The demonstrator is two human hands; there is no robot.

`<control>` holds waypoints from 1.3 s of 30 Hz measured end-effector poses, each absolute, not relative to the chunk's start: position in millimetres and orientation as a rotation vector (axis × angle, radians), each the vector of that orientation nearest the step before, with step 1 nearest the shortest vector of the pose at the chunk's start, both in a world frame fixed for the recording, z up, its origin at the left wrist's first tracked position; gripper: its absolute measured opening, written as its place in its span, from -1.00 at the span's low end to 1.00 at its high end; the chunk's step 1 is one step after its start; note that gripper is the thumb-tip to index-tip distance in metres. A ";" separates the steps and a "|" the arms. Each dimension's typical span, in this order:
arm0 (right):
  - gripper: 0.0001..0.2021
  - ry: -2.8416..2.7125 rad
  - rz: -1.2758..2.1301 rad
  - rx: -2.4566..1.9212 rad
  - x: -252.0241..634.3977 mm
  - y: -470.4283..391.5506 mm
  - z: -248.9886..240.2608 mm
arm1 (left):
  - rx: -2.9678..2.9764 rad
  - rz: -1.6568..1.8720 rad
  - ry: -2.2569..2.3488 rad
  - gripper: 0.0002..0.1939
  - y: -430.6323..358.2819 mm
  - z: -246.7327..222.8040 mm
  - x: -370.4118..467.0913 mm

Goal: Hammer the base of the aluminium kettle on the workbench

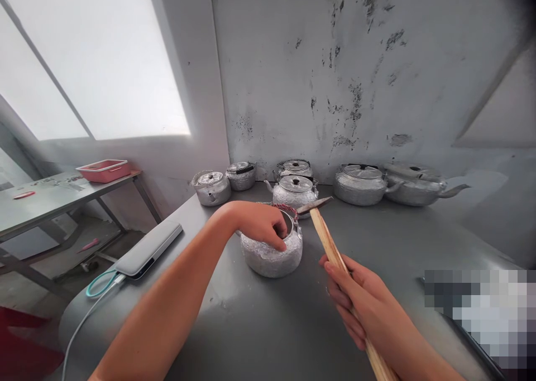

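Note:
A dented silver metal kettle (272, 258) without a lid stands upright on the grey table in front of me. My left hand (262, 225) reaches over it and grips its rim, with the thumb outside and the fingers curled into the opening, partly hidden. Behind that hand runs the kettle's handle (288, 207), wrapped in reddish cord. My right hand (355, 292) is closed round the wooden shaft of a hammer (329, 239). Its narrow metal head is raised beside the kettle's right side, near the handle; whether they touch I cannot tell.
Several lidded kettles (360, 186) line the back of the table (234, 325) by the stained wall. A power bank (148, 250) with a cable lies at the left edge. A pink basket (104, 170) sits on another table at left. A blurred-out item (486, 319) lies at right.

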State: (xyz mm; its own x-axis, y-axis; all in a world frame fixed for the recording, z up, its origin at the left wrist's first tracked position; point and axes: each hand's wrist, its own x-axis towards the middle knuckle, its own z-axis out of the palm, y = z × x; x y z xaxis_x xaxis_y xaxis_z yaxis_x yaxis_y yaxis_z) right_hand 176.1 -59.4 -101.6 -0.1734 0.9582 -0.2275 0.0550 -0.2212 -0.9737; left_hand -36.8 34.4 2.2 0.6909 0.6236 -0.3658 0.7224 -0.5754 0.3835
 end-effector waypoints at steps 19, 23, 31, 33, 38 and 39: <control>-0.65 -1.264 1.483 -1.324 177.3 -59.6 -104.5 | 2.398 -0.290 1.030 -0.74 36.8 1.2 -37.5; -0.66 -1.267 1.492 -1.317 176.7 -58.7 -105.1 | 2.379 -0.263 1.079 -0.75 34.5 1.6 -36.6; -0.65 -1.261 1.482 -1.308 176.4 -59.2 -105.4 | 2.424 -0.238 1.032 -0.73 35.4 -0.2 -35.4; -0.65 -1.263 1.490 -1.300 176.8 -59.0 -105.7 | 2.432 -0.244 1.025 -0.72 36.0 -1.1 -35.3; -0.65 -1.275 1.498 -1.307 176.9 -59.2 -104.8 | 2.428 -0.242 1.061 -0.71 35.5 -1.5 -34.0; -0.65 -1.275 1.498 -1.310 176.7 -59.7 -104.3 | 2.426 -0.242 1.076 -0.71 35.0 -0.7 -33.9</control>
